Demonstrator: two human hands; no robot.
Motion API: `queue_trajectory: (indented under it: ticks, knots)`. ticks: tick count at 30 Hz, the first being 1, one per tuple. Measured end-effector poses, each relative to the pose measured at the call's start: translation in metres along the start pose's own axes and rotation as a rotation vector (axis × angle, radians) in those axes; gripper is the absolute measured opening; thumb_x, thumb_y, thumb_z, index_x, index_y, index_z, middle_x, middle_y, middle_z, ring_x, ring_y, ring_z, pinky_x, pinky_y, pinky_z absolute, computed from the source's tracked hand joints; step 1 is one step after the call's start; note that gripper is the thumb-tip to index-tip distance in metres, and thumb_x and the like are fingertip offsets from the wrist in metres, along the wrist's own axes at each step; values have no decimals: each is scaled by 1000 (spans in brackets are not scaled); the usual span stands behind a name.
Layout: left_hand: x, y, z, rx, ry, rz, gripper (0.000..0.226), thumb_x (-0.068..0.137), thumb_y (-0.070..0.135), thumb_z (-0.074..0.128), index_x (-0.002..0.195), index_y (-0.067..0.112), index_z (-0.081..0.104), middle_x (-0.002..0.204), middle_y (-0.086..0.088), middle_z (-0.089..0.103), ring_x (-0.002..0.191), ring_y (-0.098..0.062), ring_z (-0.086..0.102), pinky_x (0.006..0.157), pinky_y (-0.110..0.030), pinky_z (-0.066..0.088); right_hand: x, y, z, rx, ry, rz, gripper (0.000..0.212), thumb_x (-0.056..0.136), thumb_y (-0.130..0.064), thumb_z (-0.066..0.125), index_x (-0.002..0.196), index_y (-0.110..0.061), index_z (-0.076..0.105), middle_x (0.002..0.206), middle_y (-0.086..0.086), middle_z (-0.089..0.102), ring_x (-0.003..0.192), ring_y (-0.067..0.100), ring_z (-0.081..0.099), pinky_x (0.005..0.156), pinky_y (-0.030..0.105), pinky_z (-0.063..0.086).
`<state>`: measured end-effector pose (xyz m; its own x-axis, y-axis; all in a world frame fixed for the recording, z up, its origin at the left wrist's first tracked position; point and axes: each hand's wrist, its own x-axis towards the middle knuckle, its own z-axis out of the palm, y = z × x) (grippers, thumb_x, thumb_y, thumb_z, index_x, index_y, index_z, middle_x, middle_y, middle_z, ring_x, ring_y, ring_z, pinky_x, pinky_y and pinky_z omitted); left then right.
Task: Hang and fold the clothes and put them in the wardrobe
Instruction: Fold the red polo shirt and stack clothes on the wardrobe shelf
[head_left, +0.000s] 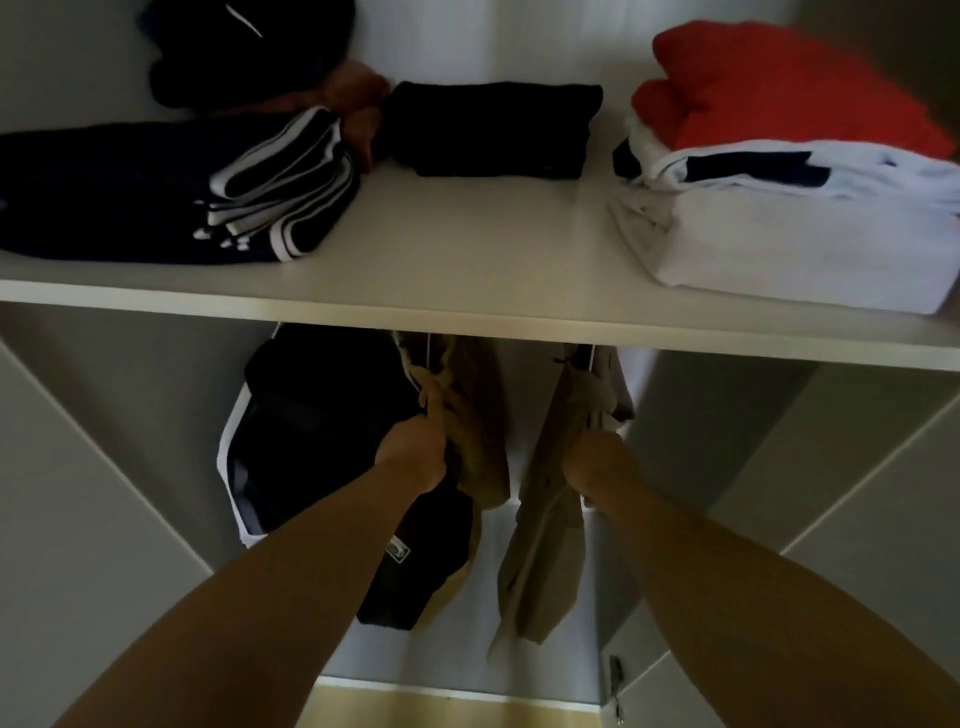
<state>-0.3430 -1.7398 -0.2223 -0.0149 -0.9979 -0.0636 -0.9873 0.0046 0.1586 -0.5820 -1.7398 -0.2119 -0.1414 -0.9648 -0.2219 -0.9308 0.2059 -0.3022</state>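
Both my arms reach into the open wardrobe below its white shelf (467, 291). My left hand (413, 449) is closed on a hanging tan garment (475, 415). My right hand (597, 462) grips a beige garment (550, 545) that hangs to the right of the tan one. The tops of both garments and their hangers are hidden behind the shelf edge. A dark garment with white trim (306, 426) hangs to the left of my left hand.
On the shelf lie a folded navy garment with white stripes (171, 192), a black folded piece (493, 130), a dark heap (244, 47) at the back left, and a white stack (800, 228) topped by a red garment (789, 83). Wardrobe side walls (852, 441) flank the hanging space.
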Motion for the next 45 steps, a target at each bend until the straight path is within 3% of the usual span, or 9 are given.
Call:
queue_trajectory:
  ticks: [3,10,14,20,26,29,34,37,45]
  knots:
    - [2,18,3,2,-1,19,99,92,6,55,157,14,-19,106,-14,65,80,-29,65,69,-41,58,4,10,5,-105,-60,-7,18,102,-17,50,110,-6,61,105,5,64,88,18,53,79,27,39]
    - [-1,70,-3,-95,-28,-36,101,93,3,53,156,17,-24,117,-15,65,93,-31,66,70,-38,50,6,40,-13,-105,-71,43,29,104,-14,45,126,-1,58,131,16,60,122,29,58,96,32,45]
    - [-3,80,2,-50,-16,-38,102,91,0,55,157,18,-21,105,-13,64,73,-24,59,62,-36,48,6,60,-20,-8,-67,67,39,104,-10,33,131,7,56,133,25,57,125,40,54,100,43,43]
    - [-8,74,4,-80,15,-49,98,94,2,54,158,16,-19,100,-11,65,82,-24,65,69,-37,56,6,75,-33,-217,-149,106,33,104,-22,48,131,-6,57,139,18,55,127,35,53,104,44,46]
    - [-40,67,-15,-119,23,-70,78,103,32,48,159,23,-5,112,-9,65,93,-26,66,74,-39,55,-11,62,-48,-170,-98,179,45,102,-26,49,145,-14,43,145,15,46,131,35,47,106,47,41]
    - [-69,52,-30,-121,89,-92,64,104,45,42,157,20,17,126,-8,61,105,-28,64,76,-37,50,-33,34,-68,-131,-5,104,45,99,-30,52,141,-17,43,141,11,46,124,32,51,97,44,45]
    - [-144,6,-52,-313,250,-129,59,103,45,44,155,21,28,139,-6,58,122,-29,58,94,-41,49,-104,-21,-76,11,214,-171,34,106,-38,33,104,-10,51,102,11,61,98,33,62,76,41,48]
    - [-193,-22,-67,-407,333,-133,54,104,42,46,152,20,35,136,-2,61,121,-24,59,92,-33,46,-160,-63,-68,196,209,-345,40,109,-39,29,113,-8,55,112,18,66,104,35,62,87,40,48]
    - [-358,-104,-106,-228,709,15,39,99,23,57,136,11,57,125,-10,66,111,-31,62,95,-36,47,-312,-173,-4,308,235,-598,38,109,-38,25,108,-15,54,82,-1,55,85,26,60,72,34,40]
